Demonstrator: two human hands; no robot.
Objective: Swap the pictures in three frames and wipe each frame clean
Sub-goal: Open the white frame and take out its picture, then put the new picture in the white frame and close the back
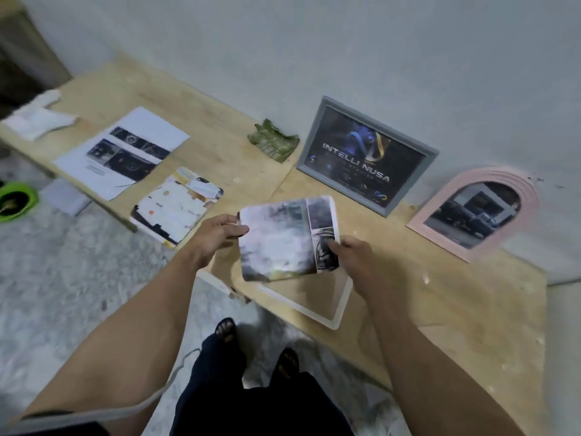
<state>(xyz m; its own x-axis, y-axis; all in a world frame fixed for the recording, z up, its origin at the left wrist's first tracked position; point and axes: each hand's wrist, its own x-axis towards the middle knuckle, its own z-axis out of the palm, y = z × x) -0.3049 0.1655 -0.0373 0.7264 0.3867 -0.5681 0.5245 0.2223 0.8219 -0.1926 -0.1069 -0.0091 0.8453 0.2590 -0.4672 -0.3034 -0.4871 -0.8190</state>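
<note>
While both hands pinch a blurred photo print [287, 237] above the wooden table [456, 309], the left hand [217, 236] clamps its left edge and the right hand [352, 256] its right. A white frame [338, 313] lies beneath. Against the wall, a grey frame [366, 154] reads "INTELLI NUSA", beside a pink arched frame [476, 212].

wooden table [471, 309] against white wall [283, 42], green bowl [17, 201] on marble floor [78, 278] at left
</note>
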